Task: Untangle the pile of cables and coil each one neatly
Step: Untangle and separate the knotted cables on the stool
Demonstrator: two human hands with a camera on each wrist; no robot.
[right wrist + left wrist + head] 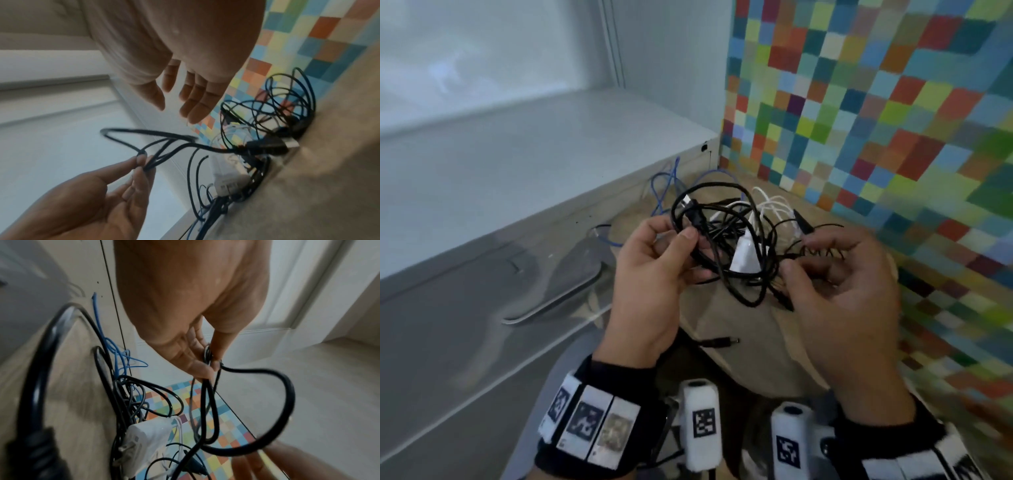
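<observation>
Although the left hand [650, 274] pinches a few strands of black cable [207, 395] between thumb and fingertips, nothing looks coiled yet. The right hand [849, 291] hovers beside it, fingers relaxed, holding nothing. Beyond, the pile of cables [743, 236] on the floor remains knotted around a white adapter [744, 253], blue cable [664, 185] farthest.

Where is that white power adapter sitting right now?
In the head view the white power adapter lies in the middle of the cable pile, between the left hand and the right hand, with black cables looped around it.
</observation>
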